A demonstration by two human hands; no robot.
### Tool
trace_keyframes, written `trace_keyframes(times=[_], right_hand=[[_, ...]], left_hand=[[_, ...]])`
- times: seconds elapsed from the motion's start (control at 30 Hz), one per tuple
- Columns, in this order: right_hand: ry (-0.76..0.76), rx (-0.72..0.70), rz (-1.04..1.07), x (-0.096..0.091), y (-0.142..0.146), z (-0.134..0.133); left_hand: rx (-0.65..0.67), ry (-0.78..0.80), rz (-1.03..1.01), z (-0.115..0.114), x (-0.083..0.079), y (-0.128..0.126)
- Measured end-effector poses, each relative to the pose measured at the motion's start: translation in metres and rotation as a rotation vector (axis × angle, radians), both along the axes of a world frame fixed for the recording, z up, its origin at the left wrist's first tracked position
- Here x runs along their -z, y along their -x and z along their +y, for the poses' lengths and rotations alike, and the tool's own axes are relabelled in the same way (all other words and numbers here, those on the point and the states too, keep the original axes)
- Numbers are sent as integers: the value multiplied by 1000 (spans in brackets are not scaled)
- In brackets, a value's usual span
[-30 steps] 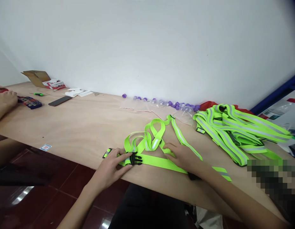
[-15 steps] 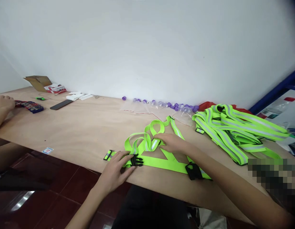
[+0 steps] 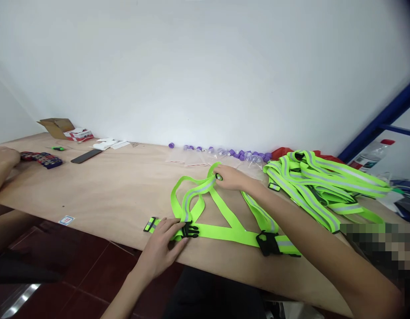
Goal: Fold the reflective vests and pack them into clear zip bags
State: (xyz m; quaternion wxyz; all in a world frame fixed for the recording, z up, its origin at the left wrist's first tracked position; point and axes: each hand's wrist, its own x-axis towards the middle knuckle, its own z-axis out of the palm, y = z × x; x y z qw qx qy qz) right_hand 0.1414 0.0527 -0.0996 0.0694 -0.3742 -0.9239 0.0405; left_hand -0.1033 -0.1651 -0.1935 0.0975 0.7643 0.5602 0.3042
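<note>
A fluorescent yellow-green reflective harness (image 3: 214, 232) with grey stripes lies partly spread on the table before me. At its left end my left hand (image 3: 165, 239) pinches a black prong buckle (image 3: 192, 230), with the thumb below and the fingers above. My right hand (image 3: 232, 177) is closed on a shoulder strap (image 3: 198, 189) and a small black slider (image 3: 218, 177) at the harness's far side. Loops of strap curl between my hands. The black socket buckle (image 3: 268, 243) lies at the right end of the waist belt, under my right forearm.
A heap of similar reflective straps (image 3: 318, 186) lies to the right, before a bottle (image 3: 374, 154). Purple caps (image 3: 240, 153) and clear bags (image 3: 193, 158) line the wall. Far left are a person's hand (image 3: 4, 161), patterned fabric (image 3: 42, 159), a dark bar (image 3: 86, 156) and an open carton (image 3: 57, 127).
My right hand has moved away from me, drawing the strap with it, and the bunched loops have opened out. My left hand stays at the prong buckle.
</note>
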Motion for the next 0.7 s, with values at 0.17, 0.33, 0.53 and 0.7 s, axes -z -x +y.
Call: trace_keyframes(times=[0.17,0.33,0.53,0.7], right_hand=[[-49,27,-4,-8,34,31],[-101,17,-6,-8,75,59],[-178,42,1,7,109,67],[-185,99,35,12,81,45]], left_hand=[[-5,-36,44,0,7,0],[6,-37,119,0,10,1],[5,-62,143,2,10,1],[-1,-44,114,1,8,-1]])
